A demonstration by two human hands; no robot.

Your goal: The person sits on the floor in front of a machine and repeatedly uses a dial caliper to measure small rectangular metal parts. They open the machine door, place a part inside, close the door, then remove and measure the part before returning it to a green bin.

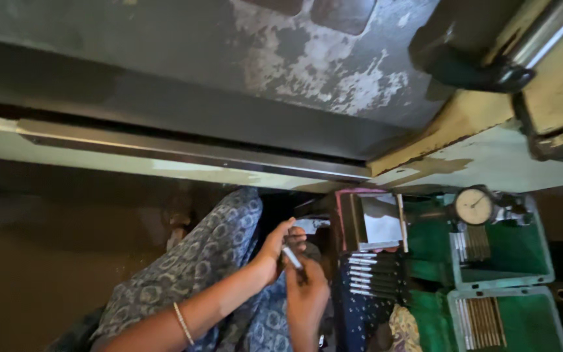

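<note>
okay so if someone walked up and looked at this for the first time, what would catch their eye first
Probably the two hands meeting low in the middle: the left hand and right hand together hold a small silvery rod. Just right of them, a dark case shows a row of similar metal pins, and further right a round dial gauge sits above green trays.

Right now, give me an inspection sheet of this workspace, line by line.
Surface: worn grey machine bed with patchy paint; bright steel rail along its edge.
Job's things: thin metal rod, pinched between both hands.
Clutter: green trays with rows of metal pins; dial gauge; dark rack of rods.
Hands: left hand grips the rod from above; right hand supports it from below.
Cables: nothing seen.
Surroundings: dim brown floor; patterned blue fabric across the lap.
</note>
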